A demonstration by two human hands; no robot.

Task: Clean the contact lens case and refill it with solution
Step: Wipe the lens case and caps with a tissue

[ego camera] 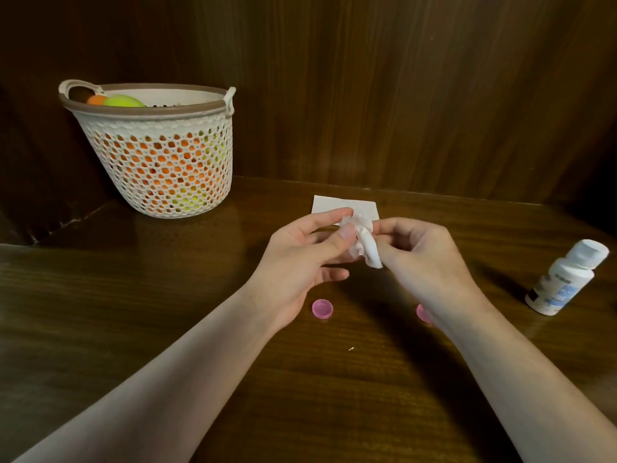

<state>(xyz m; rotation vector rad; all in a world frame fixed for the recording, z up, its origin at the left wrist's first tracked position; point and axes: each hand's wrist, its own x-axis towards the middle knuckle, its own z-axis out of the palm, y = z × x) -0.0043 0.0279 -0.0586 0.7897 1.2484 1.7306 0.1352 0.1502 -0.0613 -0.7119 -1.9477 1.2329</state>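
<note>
Both hands up over the table [133,295], wiping step. Your left hand [300,259] and right hand [424,259] each pinch the crumpled white tissue [364,242] between them; the lens case body is probably wrapped inside it, but I can't see it, so can't tell. Two pink caps sit on the table below: one cap [322,309] in the open, second cap [422,312] half hidden by your right wrist. Solution bottle [564,279] stands far right, cap on. Twist tissue into each well, dry fully, don't shed lint; a folded tissue [347,205] lies behind as a spare. Mind your wrist, it's near that second cap
</note>
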